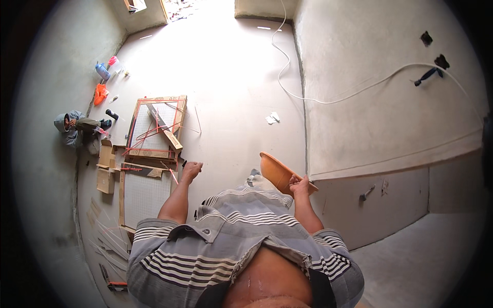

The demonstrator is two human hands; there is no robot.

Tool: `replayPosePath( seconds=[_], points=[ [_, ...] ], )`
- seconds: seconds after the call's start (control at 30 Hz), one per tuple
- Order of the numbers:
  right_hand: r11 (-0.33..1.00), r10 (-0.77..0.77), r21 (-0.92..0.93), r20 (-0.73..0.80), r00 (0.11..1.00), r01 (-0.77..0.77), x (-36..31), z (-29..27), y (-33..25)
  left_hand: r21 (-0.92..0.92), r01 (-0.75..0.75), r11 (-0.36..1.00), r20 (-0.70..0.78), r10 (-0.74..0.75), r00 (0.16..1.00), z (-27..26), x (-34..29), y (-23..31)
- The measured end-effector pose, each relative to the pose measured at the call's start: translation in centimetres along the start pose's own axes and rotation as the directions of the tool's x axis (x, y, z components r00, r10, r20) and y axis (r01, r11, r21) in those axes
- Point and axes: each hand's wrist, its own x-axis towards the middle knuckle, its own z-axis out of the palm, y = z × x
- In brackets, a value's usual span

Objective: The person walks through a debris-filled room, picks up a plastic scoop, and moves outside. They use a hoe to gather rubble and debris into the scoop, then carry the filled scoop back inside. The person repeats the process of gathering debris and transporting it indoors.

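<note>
I watched the right hand (299, 186) grip an orange basin (276, 172) by its rim.
From my remote post I saw the basin tilted in front of the body, near the right-hand wall (354, 123). The left hand (191, 171) was beside the cardboard-framed panels (145, 197), fingers curled; I couldn't tell whether they held anything.

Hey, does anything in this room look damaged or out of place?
Yes: two ragged dark holes break the otherwise smooth upper part of the right wall, and crumpled white scraps lie on the floor like litter.
</note>
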Motion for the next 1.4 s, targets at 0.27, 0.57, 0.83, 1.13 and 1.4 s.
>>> replayPosePath(
  seconds=[0.27, 0.57, 0.83, 1.13, 1.4],
  points=[
    [0.974, 0.172, -0.156, 0.039, 0.984, -0.164, 8.2, 20.2, -1.8, -0.399, 0.611, 0.684, 0.029, -0.656, 0.754, -1.3, 1.1, -6.5],
    [0.976, 0.056, -0.209, -0.027, 0.998, -0.061, 16.6, 44.0, -2.2, -0.208, 0.666, 0.717, -0.16, -0.696, 0.7, -8.4, 18.4, -2.9],
    [0.98, -0.078, -0.182, 0.041, 0.996, 0.084, 17.5, 66.2, -3.3, -0.186, 0.29, 0.939, -0.222, -0.328, 0.918, -20.2, 52.6, 15.1],
    [0.985, -0.032, -0.17, -0.01, 0.999, 0.03, 25.1, 89.8, -1.8, -0.108, 0.069, 0.992, -0.073, -0.077, 0.994, -24.5, 75.0, 32.8],
    [0.93, -0.002, -0.369, 0.023, 1.0, 0.011, 31.9, 115.2, 1.2, -0.364, 0.493, 0.79, 0.049, -0.512, 0.857, -27.3, 83.0, 31.7]
  ],
)
